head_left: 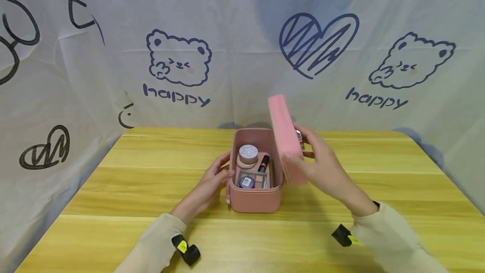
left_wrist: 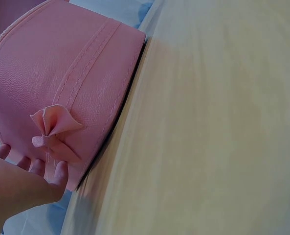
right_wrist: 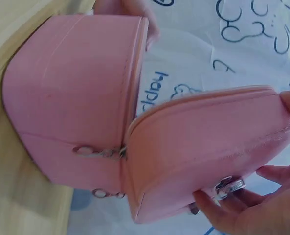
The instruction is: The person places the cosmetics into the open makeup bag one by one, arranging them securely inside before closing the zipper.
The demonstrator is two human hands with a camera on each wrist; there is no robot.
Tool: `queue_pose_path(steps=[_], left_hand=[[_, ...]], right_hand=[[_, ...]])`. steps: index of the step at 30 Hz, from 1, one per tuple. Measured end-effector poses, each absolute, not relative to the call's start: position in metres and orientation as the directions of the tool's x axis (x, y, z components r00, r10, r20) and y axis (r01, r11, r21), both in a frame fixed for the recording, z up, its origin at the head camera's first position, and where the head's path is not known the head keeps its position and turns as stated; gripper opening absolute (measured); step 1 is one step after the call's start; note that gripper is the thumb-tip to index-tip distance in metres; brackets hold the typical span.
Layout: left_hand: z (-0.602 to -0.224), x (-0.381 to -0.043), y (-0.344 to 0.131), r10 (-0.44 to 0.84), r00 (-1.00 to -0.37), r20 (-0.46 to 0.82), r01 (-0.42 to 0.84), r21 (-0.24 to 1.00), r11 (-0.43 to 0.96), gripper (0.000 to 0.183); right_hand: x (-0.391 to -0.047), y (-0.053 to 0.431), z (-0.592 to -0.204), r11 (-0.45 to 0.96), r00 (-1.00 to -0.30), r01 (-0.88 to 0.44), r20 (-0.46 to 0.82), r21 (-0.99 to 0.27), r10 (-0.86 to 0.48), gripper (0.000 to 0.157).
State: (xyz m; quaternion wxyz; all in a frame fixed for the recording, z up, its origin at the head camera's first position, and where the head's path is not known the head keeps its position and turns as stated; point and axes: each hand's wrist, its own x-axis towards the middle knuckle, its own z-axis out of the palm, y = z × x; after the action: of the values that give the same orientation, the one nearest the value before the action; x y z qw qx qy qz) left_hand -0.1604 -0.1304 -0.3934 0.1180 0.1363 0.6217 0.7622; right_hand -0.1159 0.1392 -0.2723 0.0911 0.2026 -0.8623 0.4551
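A pink cosmetic case [head_left: 255, 202] stands on the table with its lid [head_left: 285, 129] raised and tilted at the right. My right hand [head_left: 327, 167] holds this lid, fingers at the metal handle fitting [right_wrist: 228, 187] and thumb on the lid's edge. My left hand [head_left: 208, 182] rests on the case's left side, fingertips touching the wall beside a pink bow [left_wrist: 56, 129]. Inside lie a round white container with a star [head_left: 248, 153], a black tube [head_left: 263, 163] and a purple-rimmed round container [head_left: 246, 182] on a clear-lidded palette [head_left: 261, 174].
Zipper pulls [right_wrist: 88, 150] hang from the case's rim near the lid's hinge side. The wooden table [head_left: 132, 188] extends to both sides and in front. Behind it hangs a white cloth [head_left: 238, 75] with drawn bears and hearts.
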Motion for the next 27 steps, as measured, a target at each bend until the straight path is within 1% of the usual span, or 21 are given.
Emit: queue_pose_path(steps=[8,10,13,16,18,22,27], left_hand=[[-0.395,-0.161,-0.129,0.339,-0.939,0.064,-0.007,0.979,-0.204,0.067],[-0.395,-0.162,-0.129,0.338,-0.939,0.063,-0.009,0.979,-0.206,0.067],[-0.394,-0.162,-0.128,0.336,-0.94,0.06,-0.012,0.978,-0.209,0.068],[-0.393,-0.162,-0.128,0.327,-0.944,0.051,-0.017,0.98,-0.2,0.067],[-0.393,-0.162,-0.127,0.33,-0.943,0.051,-0.018,0.979,-0.202,0.067],[-0.391,-0.161,-0.126,0.336,-0.941,0.044,-0.023,0.981,-0.194,0.065],[-0.389,-0.16,-0.129,0.314,-0.949,0.004,-0.058,0.98,-0.188,0.059]], right_hand=[[-0.116,0.12,-0.269,0.599,-0.878,-0.478,0.377,-0.642,-0.296,0.07],[-0.118,0.114,-0.269,0.628,-0.865,-0.498,0.393,-0.598,-0.312,0.071],[-0.119,0.102,-0.272,0.671,-0.811,-0.568,0.46,-0.476,-0.361,0.068],[-0.12,0.089,-0.278,0.7,-0.722,-0.646,0.541,-0.304,-0.431,0.063],[-0.119,0.082,-0.282,0.717,-0.676,-0.668,0.563,-0.199,-0.475,0.06],[-0.12,0.069,-0.292,0.734,-0.639,-0.676,0.551,-0.07,-0.536,0.054],[-0.12,0.057,-0.301,0.733,-0.616,-0.68,0.53,0.015,-0.583,0.05]])
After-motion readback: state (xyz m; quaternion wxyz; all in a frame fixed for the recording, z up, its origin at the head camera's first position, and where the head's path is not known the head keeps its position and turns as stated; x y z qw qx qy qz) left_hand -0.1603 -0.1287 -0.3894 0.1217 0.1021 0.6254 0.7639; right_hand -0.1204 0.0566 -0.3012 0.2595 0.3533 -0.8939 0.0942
